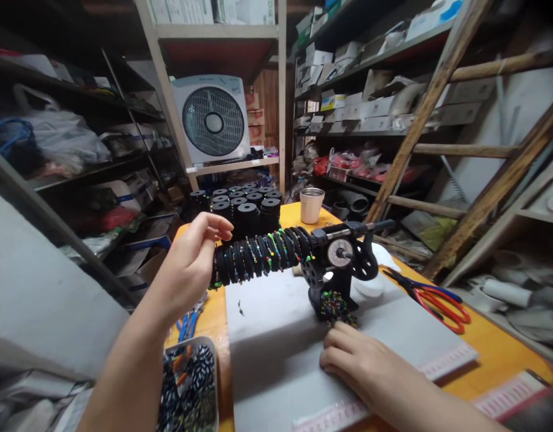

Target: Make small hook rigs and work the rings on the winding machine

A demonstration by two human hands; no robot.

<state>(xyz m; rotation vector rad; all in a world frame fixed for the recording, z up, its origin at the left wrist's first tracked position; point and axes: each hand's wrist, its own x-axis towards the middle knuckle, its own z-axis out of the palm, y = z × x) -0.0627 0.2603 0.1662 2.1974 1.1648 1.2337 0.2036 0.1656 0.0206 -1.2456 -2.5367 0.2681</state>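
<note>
My left hand (193,264) is curled around the left end of a horizontal rod (258,255) packed with black rings carrying coloured beads. The rod sticks out of a small black winding machine (334,267) with gears and a crank handle. The machine stands on a grey sheet (276,342) covering an orange table (496,354). My right hand (361,363) rests on the sheet just in front of the machine's base, fingers curled together beside a small heap of coloured beads (334,305); what they pinch, if anything, is hidden.
Stacks of black spools (240,207) stand at the table's far side with a metal cup (311,205). Red-handled scissors (438,300) lie at right. A tray of small dark pieces (189,387) sits near left. Shelves, a white fan (212,119) and a wooden ladder (460,150) surround the table.
</note>
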